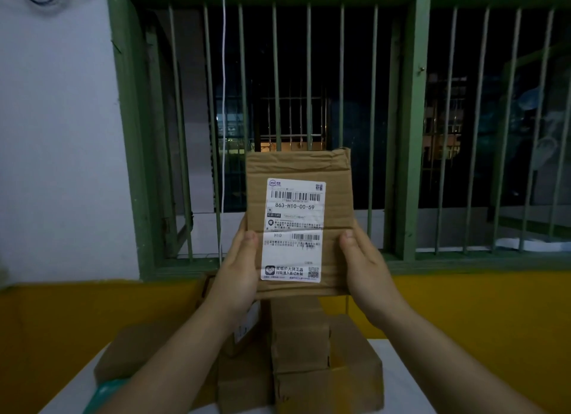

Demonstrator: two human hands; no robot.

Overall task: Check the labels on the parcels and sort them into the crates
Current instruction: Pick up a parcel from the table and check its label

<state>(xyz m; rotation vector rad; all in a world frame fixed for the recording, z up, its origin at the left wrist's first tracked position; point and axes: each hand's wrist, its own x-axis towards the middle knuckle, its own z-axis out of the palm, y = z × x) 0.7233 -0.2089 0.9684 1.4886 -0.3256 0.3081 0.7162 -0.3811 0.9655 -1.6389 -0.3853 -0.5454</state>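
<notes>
Head: both hands (238,268) grip creased cardboard parcel (299,225).

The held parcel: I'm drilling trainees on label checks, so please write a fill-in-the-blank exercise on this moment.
1. The parcel is held up by ____ hands, the left hand and the right hand.
2. The large code on its label reads 863-____-00-59.
3. The label faces ____ the camera.
4. More cardboard boxes lie ____ the held parcel.

Missing words: two; H10; toward; below

dim indoor light, dark outside, edges bowed, foreground soft.
</notes>
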